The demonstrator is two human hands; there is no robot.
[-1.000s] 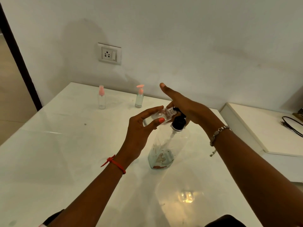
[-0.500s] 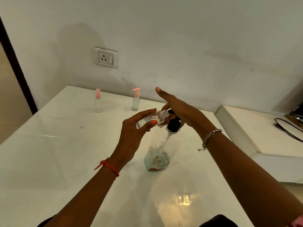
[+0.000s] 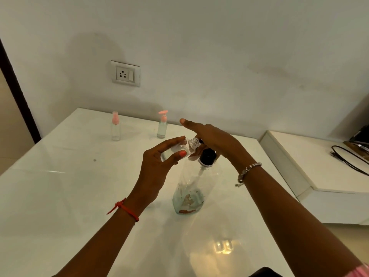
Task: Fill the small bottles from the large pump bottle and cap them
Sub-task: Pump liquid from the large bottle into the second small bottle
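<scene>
Since half a second ago, right hand [image 3: 215, 140] a touch lower over the black pump head [image 3: 207, 156]; otherwise little shifted. Fingers straight and together, palm down, flat on top of the pump, gripping nothing. Left hand [image 3: 157, 168] pinching the small bottle [image 3: 180, 149] between thumb and fingertips, remaining fingers loosely curved behind it. Small bottle uncapped, clear, long axis close to level, threaded mouth pointing toward the right palm and tucked just under it, base toward the left palm. Nozzle itself hidden beneath the right hand. Large pump bottle [image 3: 195, 182] standing on the white surface [image 3: 60, 196] directly below the right hand, just beside the left wrist, long axis upward, only a shallow bluish layer at its bottom. Beyond the left fingertips, well apart, two pink-topped small bottles [image 3: 115, 126] [image 3: 162, 124] upright near the wall, capped.
</scene>
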